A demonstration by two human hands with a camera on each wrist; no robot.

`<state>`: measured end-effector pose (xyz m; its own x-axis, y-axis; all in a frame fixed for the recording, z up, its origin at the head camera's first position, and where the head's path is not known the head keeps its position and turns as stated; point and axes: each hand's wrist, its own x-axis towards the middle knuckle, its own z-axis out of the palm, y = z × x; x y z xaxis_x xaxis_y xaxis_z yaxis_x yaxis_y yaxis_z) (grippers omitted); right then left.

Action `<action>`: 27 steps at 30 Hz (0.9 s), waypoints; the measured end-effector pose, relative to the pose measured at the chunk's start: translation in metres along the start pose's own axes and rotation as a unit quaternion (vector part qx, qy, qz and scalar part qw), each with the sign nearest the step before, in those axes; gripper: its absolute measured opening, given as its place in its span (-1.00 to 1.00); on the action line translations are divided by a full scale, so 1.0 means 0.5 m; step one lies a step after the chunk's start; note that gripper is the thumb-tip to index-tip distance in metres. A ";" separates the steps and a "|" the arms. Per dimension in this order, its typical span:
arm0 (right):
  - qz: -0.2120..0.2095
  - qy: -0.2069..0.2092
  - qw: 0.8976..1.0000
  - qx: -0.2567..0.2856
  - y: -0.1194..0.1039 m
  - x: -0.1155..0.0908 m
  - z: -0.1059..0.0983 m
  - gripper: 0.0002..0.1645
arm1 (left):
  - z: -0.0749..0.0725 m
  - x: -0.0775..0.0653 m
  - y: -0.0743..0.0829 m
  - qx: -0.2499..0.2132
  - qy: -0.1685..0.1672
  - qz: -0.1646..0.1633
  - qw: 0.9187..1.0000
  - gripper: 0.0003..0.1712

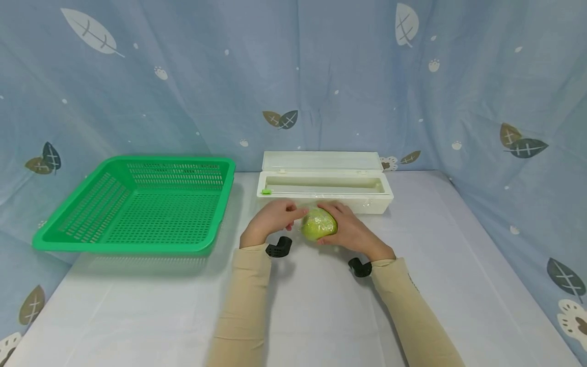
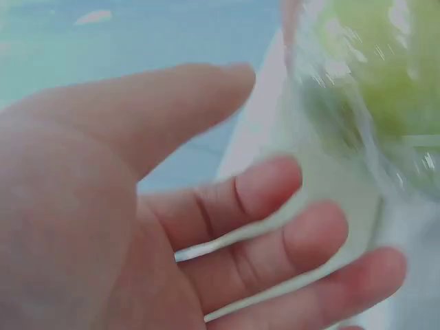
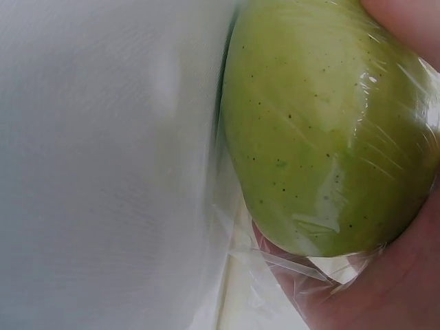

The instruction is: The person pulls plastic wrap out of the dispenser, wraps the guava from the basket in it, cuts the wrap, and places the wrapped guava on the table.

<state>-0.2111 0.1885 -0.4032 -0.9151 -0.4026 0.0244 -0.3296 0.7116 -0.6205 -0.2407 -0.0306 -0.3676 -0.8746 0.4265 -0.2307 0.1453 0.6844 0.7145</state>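
Note:
A speckled yellow-green fruit [image 1: 318, 224] wrapped in clear cling film is at the middle of the table, in front of the white box. My right hand [image 1: 350, 228] grips it from the right, with thumb and fingers curved round its side. In the right wrist view, film [image 3: 295, 265] bunches and stands loose at the fruit's end. My left hand [image 1: 273, 219] is just left of the fruit, fingertips pointing at it. The left wrist view shows its fingers [image 2: 275, 240] loosely bent, nothing between them and the thumb, while the filmed fruit [image 2: 385, 75] is beyond their tips.
Behind the hands stands a long white cling film box [image 1: 325, 204], its lid [image 1: 321, 160] raised and a small green slider [image 1: 266, 191] at its left end. A green plastic basket [image 1: 215, 209] sits to the left. A patterned blue curtain [image 1: 321, 76] backs the white table [image 1: 330, 326].

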 end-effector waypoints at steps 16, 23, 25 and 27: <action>-0.003 -0.016 1.000 -0.007 0.000 -0.001 -0.001 0.09 | 0.061 0.038 -0.020 -0.043 -0.067 0.032 0.996 -0.32; -0.012 -0.020 1.000 -0.016 -0.005 -0.006 -0.003 0.12 | 0.074 0.047 -0.015 -0.082 -0.074 0.074 0.991 -0.33; -0.013 -0.024 1.000 -0.014 -0.006 -0.007 -0.004 0.12 | 0.079 0.050 -0.016 -0.100 -0.071 0.088 0.989 -0.32; -0.015 -0.028 0.999 -0.014 -0.007 -0.007 -0.005 0.12 | 0.084 0.053 -0.019 -0.119 -0.068 0.100 0.986 -0.31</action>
<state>-0.2072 0.1889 -0.3994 -0.8906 -0.4547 -0.0028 -0.3628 0.7144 -0.5983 -0.2459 -0.0010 -0.4084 -0.7676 0.6245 -0.1440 0.1820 0.4278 0.8854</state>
